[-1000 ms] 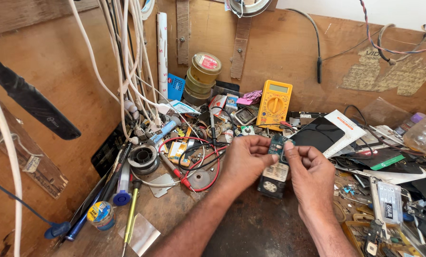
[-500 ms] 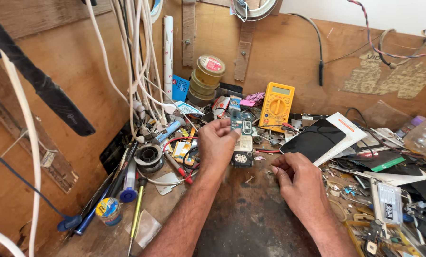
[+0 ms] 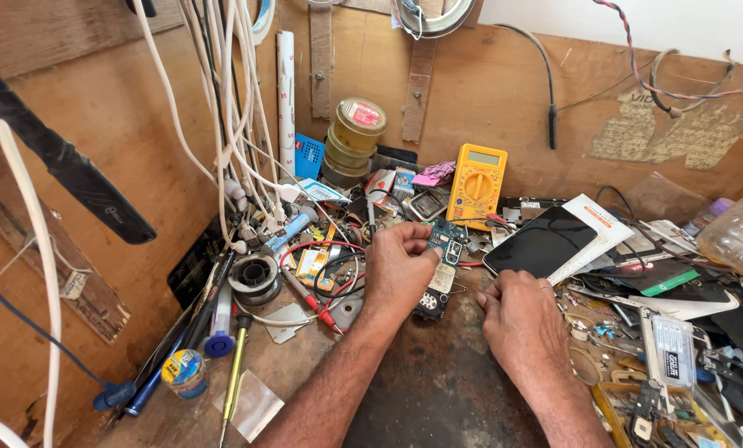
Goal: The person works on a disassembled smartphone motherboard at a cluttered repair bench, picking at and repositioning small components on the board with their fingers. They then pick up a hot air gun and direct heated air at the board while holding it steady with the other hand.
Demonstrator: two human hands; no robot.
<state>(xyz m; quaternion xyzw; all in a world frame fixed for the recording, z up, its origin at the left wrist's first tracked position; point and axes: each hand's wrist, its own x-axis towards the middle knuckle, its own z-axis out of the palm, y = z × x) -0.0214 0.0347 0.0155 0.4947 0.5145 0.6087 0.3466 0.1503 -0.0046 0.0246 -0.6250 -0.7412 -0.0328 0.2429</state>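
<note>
Brown plywood workbench [image 3: 438,390], scuffed and crowded. Beyond the right hand [image 3: 525,319] lies a black glossy slab of a tablet [image 3: 541,242]; behind both hands stands the yellow multimeter [image 3: 477,178]. The left hand [image 3: 400,270] is clamped on a slim green-and-black circuit board [image 3: 439,270], holding it on edge. The right rests loosely curled on the bench, holding nothing. It looks like inspection; next calls for a steady grip.

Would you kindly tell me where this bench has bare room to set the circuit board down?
The dark bench top between the two forearms, below the circuit board in the left hand, is bare. The right hand borders it. Crowded: wires and probes left of the left hand, the multimeter behind, the tablet and parts right.
</note>
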